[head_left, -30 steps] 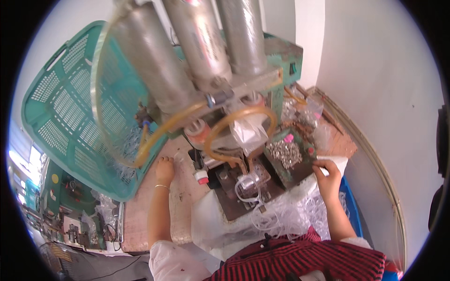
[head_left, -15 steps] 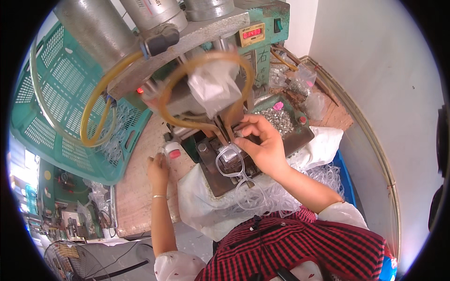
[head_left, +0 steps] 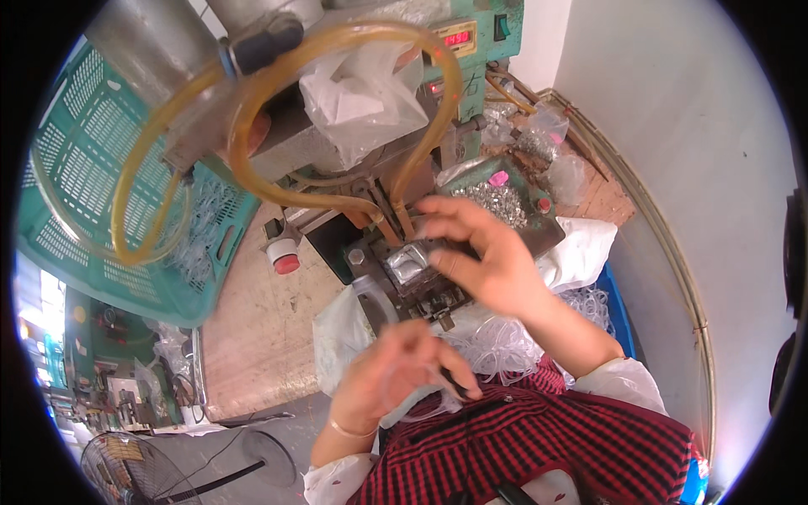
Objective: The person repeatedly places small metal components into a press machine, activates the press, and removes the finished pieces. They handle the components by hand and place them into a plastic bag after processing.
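Observation:
A clear plastic eyeglass frame (head_left: pixel 376 296) is in my left hand (head_left: pixel 389 370), between the fingers in front of my apron. The hand is slightly blurred and partly hides the frame. My right hand (head_left: pixel 492 263) reaches over the press machine's die (head_left: pixel 407 264), a small metal block with a shiny recessed face. Its fingers are apart, blurred at the tips, and I see nothing between them. Two brown hoses (head_left: pixel 370 209) end just behind the die. More clear frames (head_left: pixel 501 349) lie heaped on white cloth between my hands and my lap.
Small metal pieces (head_left: pixel 497 206) fill a green tray behind my right hand. A red push button (head_left: pixel 286 263) juts out left of the die. A plastic bag (head_left: pixel 362 101) hangs from the machine head. At far left stands a green basket (head_left: pixel 84 278); a fan (head_left: pixel 126 471) is below.
My left hand has moved from beside the red button to my front and now holds the eyeglass frame, which has left the die. The right hand's fingers have spread. Hoses and machine head appear shifted left.

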Demonstrator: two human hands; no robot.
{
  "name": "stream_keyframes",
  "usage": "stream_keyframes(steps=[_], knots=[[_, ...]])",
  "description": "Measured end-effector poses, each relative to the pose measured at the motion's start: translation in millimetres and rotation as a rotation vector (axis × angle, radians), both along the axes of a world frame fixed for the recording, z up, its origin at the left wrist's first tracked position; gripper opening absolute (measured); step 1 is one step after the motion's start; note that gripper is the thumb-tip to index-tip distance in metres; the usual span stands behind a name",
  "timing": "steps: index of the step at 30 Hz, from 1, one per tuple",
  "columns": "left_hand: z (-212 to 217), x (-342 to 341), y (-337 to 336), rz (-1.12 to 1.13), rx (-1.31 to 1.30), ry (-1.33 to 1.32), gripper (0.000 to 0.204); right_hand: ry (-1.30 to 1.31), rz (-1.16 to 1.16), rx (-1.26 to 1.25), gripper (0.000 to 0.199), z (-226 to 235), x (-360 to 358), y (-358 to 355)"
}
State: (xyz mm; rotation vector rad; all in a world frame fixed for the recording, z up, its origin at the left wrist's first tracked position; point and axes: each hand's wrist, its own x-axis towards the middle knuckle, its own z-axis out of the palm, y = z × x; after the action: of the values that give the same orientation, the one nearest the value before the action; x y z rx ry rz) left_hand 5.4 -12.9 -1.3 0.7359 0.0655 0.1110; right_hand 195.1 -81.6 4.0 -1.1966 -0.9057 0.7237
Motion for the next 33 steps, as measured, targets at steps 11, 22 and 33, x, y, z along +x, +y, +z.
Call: stream_keyframes(steps=[11,22,33], knots=[[-15.9,48.2,-0.2,0.003,-0.169,0.214,0.043,-0.245,-0.683,-0.024,0.036,-115.7,120.0,-34.3],[-61.0,-12.2,10.9,-0.012,0.344,0.031,0.053,-0.972,-0.623,-0.435,0.007,-105.3,77.7,-44.4],[-157.8,-3.5,-42.4,-0.36,1.539,0.723,0.089,-0.673,-0.632,-0.32,0.012,-99.7,82.4,-65.9]])
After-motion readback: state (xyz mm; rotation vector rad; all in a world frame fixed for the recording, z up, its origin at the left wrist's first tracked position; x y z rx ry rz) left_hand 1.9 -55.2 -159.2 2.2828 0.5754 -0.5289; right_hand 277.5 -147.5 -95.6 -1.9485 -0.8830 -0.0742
